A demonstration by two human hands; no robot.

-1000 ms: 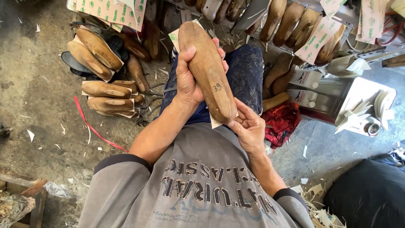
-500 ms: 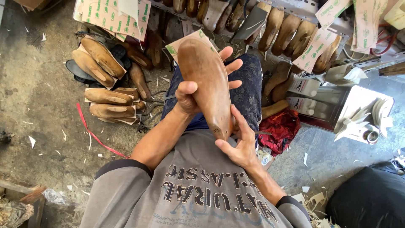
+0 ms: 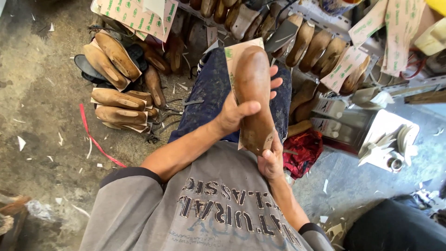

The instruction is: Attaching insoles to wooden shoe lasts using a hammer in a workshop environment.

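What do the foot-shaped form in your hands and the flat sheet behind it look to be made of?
The brown foot-shaped form looks like wood: smooth, worn, slightly glossy, with darker handling marks. The tan flat sheet behind it seems to be thin cardboard or insole board, matte with crisp cut edges; which one is unclear.

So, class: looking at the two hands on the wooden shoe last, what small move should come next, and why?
Probably press the board sheet flatter against the wooden last: the left hand clasps its middle, the right hand cups its heel, and the sheet's edge juts out.

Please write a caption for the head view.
Both hands, left and right, hold a wooden last.
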